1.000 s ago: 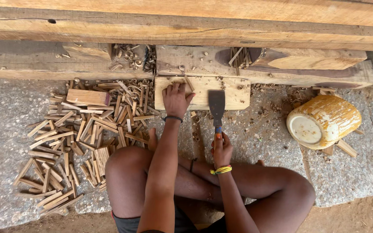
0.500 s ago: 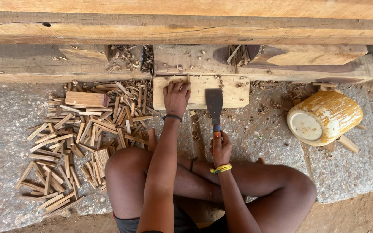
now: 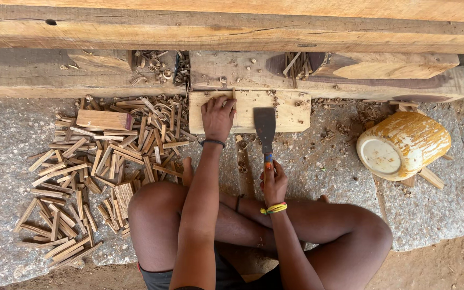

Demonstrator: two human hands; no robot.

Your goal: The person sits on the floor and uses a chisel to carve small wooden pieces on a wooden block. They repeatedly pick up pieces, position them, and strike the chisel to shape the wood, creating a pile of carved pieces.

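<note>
Wooden, pale and flat: a small board [image 3: 275, 111] lying on the grey stone slab [image 3: 6, 156], pushed up against the slab's far edge where the long timber beams [image 3: 232, 29] run across, long axis left to right, parallel to that edge. Seen from the head camera only, looking straight down over crossed legs. Left hand [image 3: 218, 115] pressed palm-down on the left half of the board, fingers spread toward its far edge, pinning a thin wood strip [image 3: 234, 102] that stands out near the fingertips (whether pinched or merely steadied, impossible to tell). Right hand [image 3: 273, 182] closed round the handle of a broad chisel [image 3: 265, 129], blade pointing away from the body, flat end resting on the board just right of the left hand, so the tool's long axis crosses the board's at a right angle. Left hand nearer the strip, right hand further back toward the lap, with the blade reaching between. Off toward the slab's left side, a wide heap of split wood sticks [image 3: 92, 177] with one thicker block [image 3: 103, 119] on top near the far edge. Well apart toward the slab's right edge, a yellow-stained round container [image 3: 404, 145] lying on its side, pale underside facing the lap. Curled shavings [image 3: 159, 64] scattered along the far edge.
</note>
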